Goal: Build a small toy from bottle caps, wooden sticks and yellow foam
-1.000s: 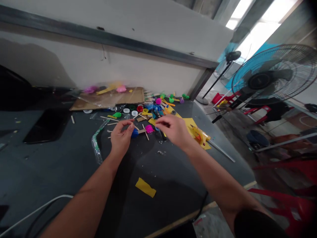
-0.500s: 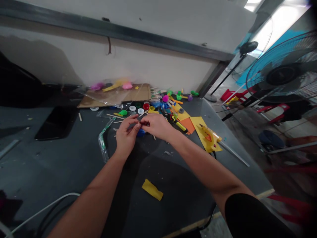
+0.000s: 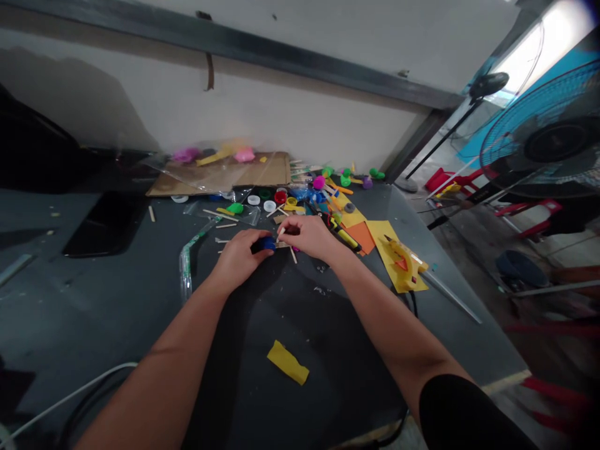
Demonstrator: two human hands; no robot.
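Note:
My left hand point(image 3: 239, 256) rests on the dark table point(image 3: 117, 300) with its fingers curled round a blue bottle cap point(image 3: 266, 244). My right hand point(image 3: 309, 237) is closed beside it, pinching a thin wooden stick point(image 3: 281, 232) that points up toward the cap. The two hands almost touch. More wooden sticks point(image 3: 220, 215) lie loose just beyond them, and a pink piece peeks out under my right hand.
Coloured bottle caps point(image 3: 279, 197), a cardboard sheet point(image 3: 225, 178), yellow and orange paper point(image 3: 370, 234) and a yellow glue gun point(image 3: 403, 259) litter the far side. A yellow scrap point(image 3: 287, 362) lies near me. A phone point(image 3: 103, 225) lies left, a fan point(image 3: 553, 137) stands right.
My right hand came in from the right to meet the left. Both hands then dropped onto the table with the blue cap and stick. The camera tilted down and left.

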